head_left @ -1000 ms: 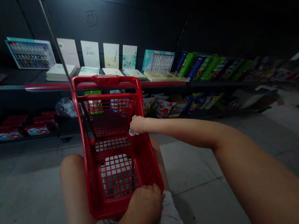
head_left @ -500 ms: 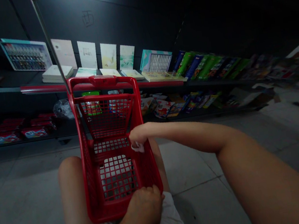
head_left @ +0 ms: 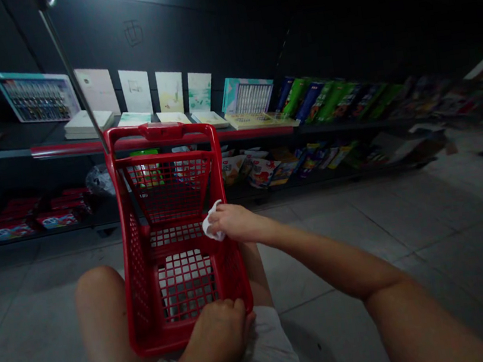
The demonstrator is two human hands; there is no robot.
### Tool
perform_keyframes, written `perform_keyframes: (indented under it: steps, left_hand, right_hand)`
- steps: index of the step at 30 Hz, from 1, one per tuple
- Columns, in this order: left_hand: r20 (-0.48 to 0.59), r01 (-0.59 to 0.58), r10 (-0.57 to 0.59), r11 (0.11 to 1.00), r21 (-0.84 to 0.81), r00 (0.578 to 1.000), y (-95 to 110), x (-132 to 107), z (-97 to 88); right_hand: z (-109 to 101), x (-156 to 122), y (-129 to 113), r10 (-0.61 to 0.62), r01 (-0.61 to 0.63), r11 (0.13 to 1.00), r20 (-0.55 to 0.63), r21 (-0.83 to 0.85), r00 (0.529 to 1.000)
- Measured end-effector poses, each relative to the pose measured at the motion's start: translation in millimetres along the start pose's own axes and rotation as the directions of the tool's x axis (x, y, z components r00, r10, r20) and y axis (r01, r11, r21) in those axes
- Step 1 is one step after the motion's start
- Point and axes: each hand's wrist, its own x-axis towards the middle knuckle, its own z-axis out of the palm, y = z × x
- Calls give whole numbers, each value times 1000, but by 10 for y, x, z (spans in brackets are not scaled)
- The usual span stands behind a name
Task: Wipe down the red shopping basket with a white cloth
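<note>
The right hand (head_left: 233, 223) pinches a white cloth (head_left: 210, 224) between its fingers (head_left: 219, 215) inside the red mesh basket (head_left: 158, 131), which rests on the thighs (head_left: 100, 309). The left hand (head_left: 217, 331) grips the near rim (head_left: 166, 345), fingers (head_left: 228, 309) curled over it.

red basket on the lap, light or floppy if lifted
The red plastic basket likely feels light for its size, its walls being open mesh. It looks fairly stiff, keeping its shape under the left hand on the near rim. On the thighs, it may tip if pushed.
</note>
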Motion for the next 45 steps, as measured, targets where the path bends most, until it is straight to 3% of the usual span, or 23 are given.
perform_keyframes:
  steps: [3,6,9,13,15,17,20,23,25,28,30,32,33,35,37,38,40,42,45]
  left_hand:
    - [-2,28,-28,1000,6,1000,-72,-46,-11]
    - [3,70,-70,998,1,998,-173,-115,-22]
    - [25,85,-85,996,16,996,-294,-211,-61]
    - [25,69,-70,997,28,997,-468,-342,-153]
    - [23,67,-67,998,-6,997,-548,-389,-206]
    - [29,93,-92,994,-50,995,-613,-414,-251]
    - [-33,180,-183,980,-88,982,-680,-397,-286]
    - [-127,268,-280,958,-106,951,-704,-311,-284]
    - [-151,330,-342,939,-100,927,-699,-233,-268]
    - [-154,403,-410,912,-77,899,-687,-140,-233]
    - [-156,405,-416,909,-96,896,-693,-127,-214]
    - [-170,366,-390,918,-153,905,-715,-161,-211]
    - [-180,333,-366,924,-187,913,-732,-193,-217]
    - [-189,271,-320,931,-244,928,-777,-277,-243]
    - [-172,248,-305,924,-291,937,-833,-370,-282]
    - [-158,245,-304,918,-311,940,-864,-415,-302]
    - [-138,247,-307,909,-336,941,-931,-493,-341]
    - [-135,233,-292,912,-338,947,-1000,-552,-373]
    - [-133,226,-280,919,-322,951,-1083,-600,-412]
  right_hand:
    - [109,-339,-375,-155,184,949,-131,258,979]
    - [199,-553,-553,-190,350,794,-344,497,920]
    - [338,-552,-447,57,313,761,-539,569,840]
    - [482,-204,-23,447,44,791,-626,610,638]
    - [508,36,137,543,-23,771,-637,637,548]
    - [546,238,159,537,-7,775,-652,632,536]
    - [693,383,-129,463,93,794,-697,601,547]
    - [905,348,-672,474,212,760,-747,615,466]
    - [1012,281,-1007,479,278,730,-757,625,444]
    - [1063,210,-1179,460,323,711,-761,624,457]
    - [1020,214,-988,434,315,725,-762,612,481]
    - [925,263,-594,502,193,737,-716,648,486]
    - [862,303,-356,599,64,714,-656,697,459]
    - [725,412,114,787,-222,595,-505,772,355]
    - [603,556,469,852,-344,518,-439,783,283]
    - [559,638,577,860,-365,506,-422,782,286]
    - [516,806,648,852,-360,510,-402,781,337]
    - [536,950,556,838,-332,521,-396,787,375]
    - [663,1064,231,831,-256,526,-427,811,355]
